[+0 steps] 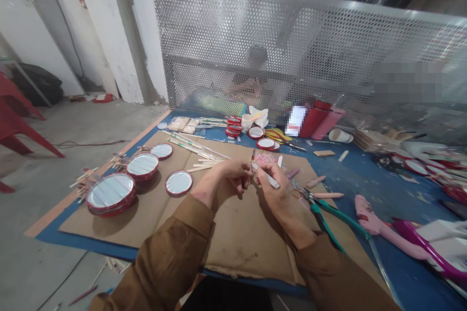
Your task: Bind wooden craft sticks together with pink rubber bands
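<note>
My right hand [275, 194] is closed around a slim white pen-like tool [269, 177], tilted across the fingers. My left hand [237, 175] has its fingers curled close to the tool's far end. Whatever it pinches is too small to make out. Both hands hover over a sheet of brown cardboard [237, 243]. Just beyond them lies a pile of small pink pieces [264, 157]. To the left rests a small round drum with a red rim [178, 182]. Pliers with green handles [328, 214] lie beside my right forearm.
Stacked red-rimmed drums [111, 192] with wooden sticks stand on the left. A pink glue gun [368, 216] lies at right. Behind are red drums, a phone [295, 120], a red bottle [315, 119] and a perforated metal panel [226, 34]. Another person shows behind the panel.
</note>
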### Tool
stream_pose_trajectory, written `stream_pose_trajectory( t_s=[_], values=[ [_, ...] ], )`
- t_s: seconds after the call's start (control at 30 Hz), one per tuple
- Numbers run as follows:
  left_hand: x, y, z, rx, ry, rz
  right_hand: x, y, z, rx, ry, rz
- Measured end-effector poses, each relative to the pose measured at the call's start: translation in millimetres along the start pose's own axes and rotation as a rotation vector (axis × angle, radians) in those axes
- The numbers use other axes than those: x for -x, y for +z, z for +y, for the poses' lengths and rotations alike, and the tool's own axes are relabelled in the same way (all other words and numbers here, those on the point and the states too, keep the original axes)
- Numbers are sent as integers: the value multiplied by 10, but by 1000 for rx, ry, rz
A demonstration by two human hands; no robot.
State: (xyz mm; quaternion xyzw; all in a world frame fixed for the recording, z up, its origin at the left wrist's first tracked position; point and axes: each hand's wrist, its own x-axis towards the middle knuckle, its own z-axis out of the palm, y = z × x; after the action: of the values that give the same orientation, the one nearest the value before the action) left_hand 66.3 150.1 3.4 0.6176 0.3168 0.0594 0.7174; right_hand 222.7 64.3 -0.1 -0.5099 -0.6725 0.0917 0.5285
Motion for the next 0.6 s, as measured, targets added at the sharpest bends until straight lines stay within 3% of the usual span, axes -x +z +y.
stream_pose_trajectory(
  t_s=[0.33,0.5,0.6],
  values=[
    [0,-1,-18,32,-14,29,2,-13,-6,26,-6,-45],
    [40,16,12,-7,-24,58,4,-40,61,86,9,84],
    [47,13,14,-13,-21,57,-4,-55,95,87,55,95]
  ],
)
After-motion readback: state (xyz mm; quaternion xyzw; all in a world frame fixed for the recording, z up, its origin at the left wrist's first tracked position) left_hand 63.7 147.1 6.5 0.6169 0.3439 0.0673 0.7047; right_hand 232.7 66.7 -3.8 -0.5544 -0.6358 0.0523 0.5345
